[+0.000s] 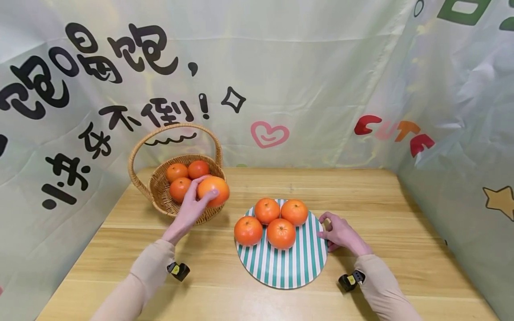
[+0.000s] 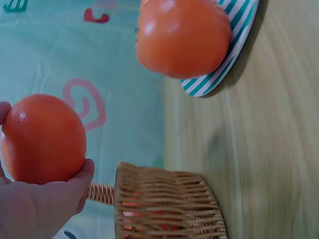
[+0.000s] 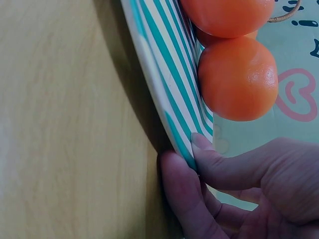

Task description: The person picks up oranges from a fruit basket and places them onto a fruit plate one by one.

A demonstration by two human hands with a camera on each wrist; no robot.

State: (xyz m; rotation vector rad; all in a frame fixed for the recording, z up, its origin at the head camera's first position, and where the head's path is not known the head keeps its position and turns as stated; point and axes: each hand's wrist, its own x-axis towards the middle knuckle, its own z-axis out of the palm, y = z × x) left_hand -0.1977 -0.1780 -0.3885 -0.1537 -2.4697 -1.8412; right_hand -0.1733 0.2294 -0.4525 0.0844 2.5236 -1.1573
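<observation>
Holding one fruit (image 1: 221, 184) by the basket (image 1: 209, 215) in our left hand (image 1: 194, 202), pinching the plate (image 1: 282, 269) with our right hand (image 1: 339, 232), we have four fruits (image 1: 281, 234) on it, three fruits (image 1: 179, 189) in the basket, one not down yet.

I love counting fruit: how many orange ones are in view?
8: four fruits on the striped plate, three fruits in the wicker basket, one fruit in the left hand. The basket may hide more.

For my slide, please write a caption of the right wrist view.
Fingers pinch a striped plate bearing orange fruits.
</observation>
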